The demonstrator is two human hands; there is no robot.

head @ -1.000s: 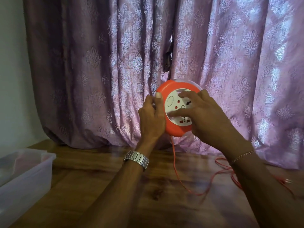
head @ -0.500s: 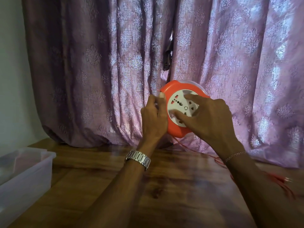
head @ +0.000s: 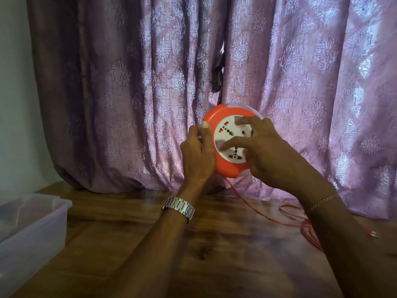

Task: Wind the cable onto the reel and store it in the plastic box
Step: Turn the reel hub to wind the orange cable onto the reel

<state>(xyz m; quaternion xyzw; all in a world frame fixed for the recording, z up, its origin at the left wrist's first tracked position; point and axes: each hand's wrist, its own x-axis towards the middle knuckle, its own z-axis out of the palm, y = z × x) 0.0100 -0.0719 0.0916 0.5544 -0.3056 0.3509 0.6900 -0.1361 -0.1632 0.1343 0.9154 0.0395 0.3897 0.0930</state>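
Winding is under way: the left hand (head: pixel 198 154) clamps the reel (head: pixel 227 143) by its rim, the right hand (head: pixel 266 151) presses spread fingers on its white face to turn it, and loose cable (head: pixel 300 220) on the bench (head: pixel 214 254) near its right edge must be drawn in next.

Glossy plastic reel (head: pixel 223 168), polished wood table (head: pixel 214 265), patterned cloth curtain (head: pixel 129 93)

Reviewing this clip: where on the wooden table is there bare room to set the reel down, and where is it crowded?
Bare wood lies between the plastic box at the left edge and the left hand's forearm, and between the two forearms nearer the camera. The crowded part is the right side, where loose red cable trails from the reel across the table under the right hand.
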